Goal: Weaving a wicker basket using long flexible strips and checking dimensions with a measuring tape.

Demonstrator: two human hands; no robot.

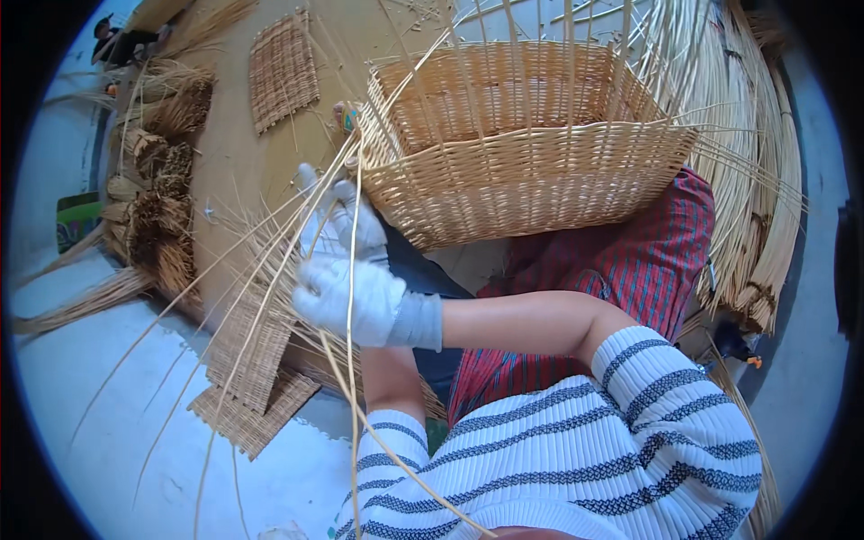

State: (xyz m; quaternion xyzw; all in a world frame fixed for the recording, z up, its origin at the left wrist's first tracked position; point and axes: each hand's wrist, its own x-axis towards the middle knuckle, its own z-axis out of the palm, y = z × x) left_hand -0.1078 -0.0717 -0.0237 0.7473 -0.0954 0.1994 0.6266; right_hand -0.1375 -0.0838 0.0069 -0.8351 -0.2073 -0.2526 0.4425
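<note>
A woven cane basket (540, 171), rectangular and open-topped, lies tilted across my lap, with upright cane stakes rising from its weave. At its left corner my left hand (328, 220), in a whitish glove, has its fingers around long cane strands (261, 301) fanning out from that corner. Lower and in front, my right hand (353, 297), gloved too, is closed in a fist on a strand; it partly hides the left hand. My right forearm crosses over from the right. Strands run down past both hands toward my body.
Bundles of pale cane (720, 171) lie along the right side. Darker bundles (162, 189) are stacked at the left. One woven panel (283, 70) lies on the brown mat beyond; more woven panels (247, 346) lie at the lower left. Loose strands stick out at the basket's right end.
</note>
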